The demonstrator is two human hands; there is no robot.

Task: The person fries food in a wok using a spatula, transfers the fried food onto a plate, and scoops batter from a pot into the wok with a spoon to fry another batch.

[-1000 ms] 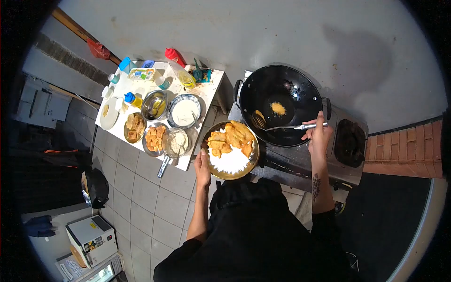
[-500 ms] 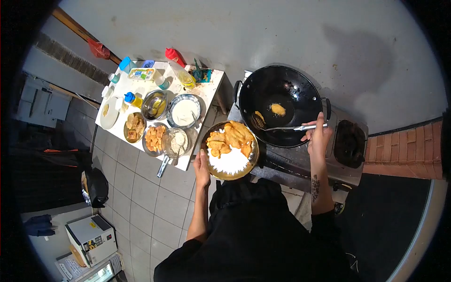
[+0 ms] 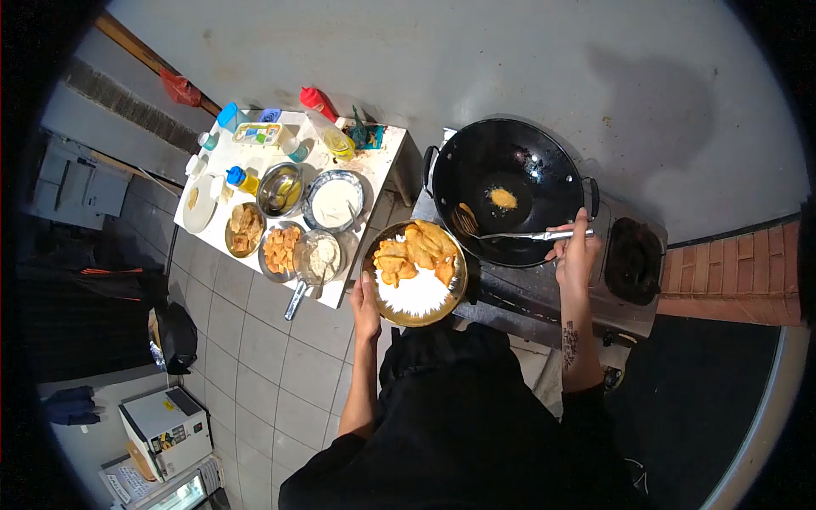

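My left hand (image 3: 365,308) grips the left rim of a round metal plate (image 3: 416,320). Golden fried pieces (image 3: 427,246) lie on the plate's far half. My right hand (image 3: 576,253) is closed around the handle of a metal slotted spatula (image 3: 520,235), whose head rests inside the left part of a black wok (image 3: 527,161). One small golden fried piece (image 3: 503,199) sits at the wok's bottom, right of the spatula head. Whether anything lies under the spatula head cannot be made out.
The wok stands on a metal stove with a second burner (image 3: 633,259) at the right. On the white table (image 3: 374,174) at the left are a bowl of white batter (image 3: 334,202), plates of food pieces, a small pan (image 3: 320,257) and bottles.
The spatula head has shifted slightly down and left in the wok, and my right hand has moved down a little. The plate stays almost where it was.
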